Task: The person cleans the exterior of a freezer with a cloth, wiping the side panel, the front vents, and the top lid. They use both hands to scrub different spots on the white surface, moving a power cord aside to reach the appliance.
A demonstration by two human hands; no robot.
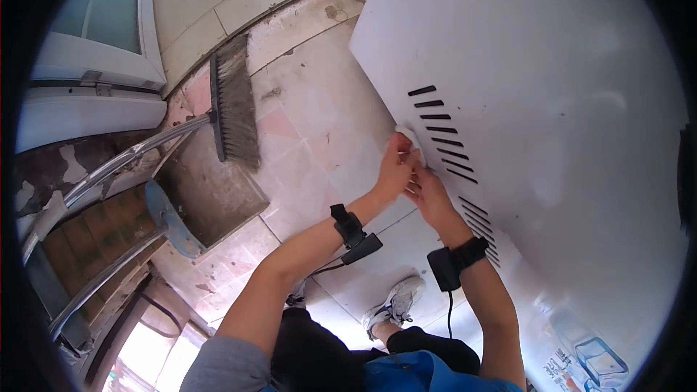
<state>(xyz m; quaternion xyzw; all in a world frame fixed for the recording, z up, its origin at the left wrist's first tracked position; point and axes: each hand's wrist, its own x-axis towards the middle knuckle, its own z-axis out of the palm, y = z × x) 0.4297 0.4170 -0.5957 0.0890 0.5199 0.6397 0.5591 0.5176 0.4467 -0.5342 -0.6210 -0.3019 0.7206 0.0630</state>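
Note:
My left hand is closed, its fingertips on a small white wad that looks like cloth or tissue. Close beside it, my right hand has its fingers curled in against the left hand's fingers. Whatever the right hand grips is hidden between the two hands. Both hands are next to the side of a large white cabinet, beside its row of dark vent slots. Black straps with small boxes sit around both wrists.
A broom with a metal handle lies on the left, beside a dustpan with a long handle. My shoe is on the worn tile floor below. A white-framed glass door stands at upper left.

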